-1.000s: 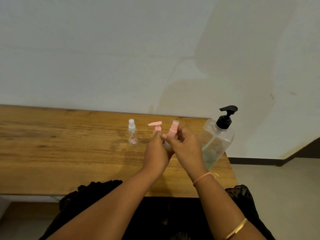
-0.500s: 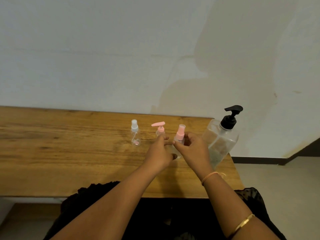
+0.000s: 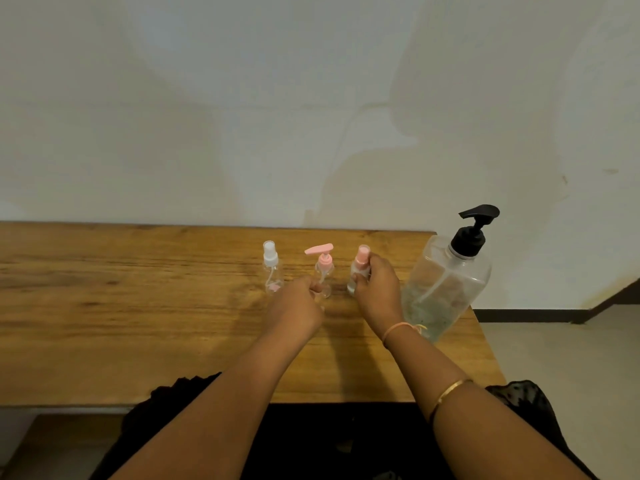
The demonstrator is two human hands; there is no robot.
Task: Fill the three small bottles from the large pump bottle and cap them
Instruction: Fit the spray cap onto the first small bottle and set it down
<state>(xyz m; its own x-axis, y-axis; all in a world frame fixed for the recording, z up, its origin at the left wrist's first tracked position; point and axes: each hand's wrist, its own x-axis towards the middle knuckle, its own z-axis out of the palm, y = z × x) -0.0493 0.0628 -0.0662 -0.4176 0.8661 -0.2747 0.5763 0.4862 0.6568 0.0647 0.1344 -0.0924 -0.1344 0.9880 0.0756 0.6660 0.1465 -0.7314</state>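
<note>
While right fingers [image 3: 376, 268] curl round pink spray bottle [image 3: 357, 266] | left fingers [image 3: 312, 285] curled — hold unclear

1. Three small clear bottles stand in a row on the wooden counter [image 3: 138, 306]: the white-capped bottle [image 3: 271, 268], the pink-pump bottle [image 3: 324, 266] and the pink-capped bottle [image 3: 358, 263].
2. The right hand [image 3: 379, 291] holds the pink-capped bottle, with the fingers curled round it.
3. The left hand [image 3: 298, 306] has curled fingers at the base of the pink-pump bottle; whether it grips is not clear.
4. The large pump bottle [image 3: 446, 282], with a black pump, stands just beside the right hand, at the counter's end.
</note>
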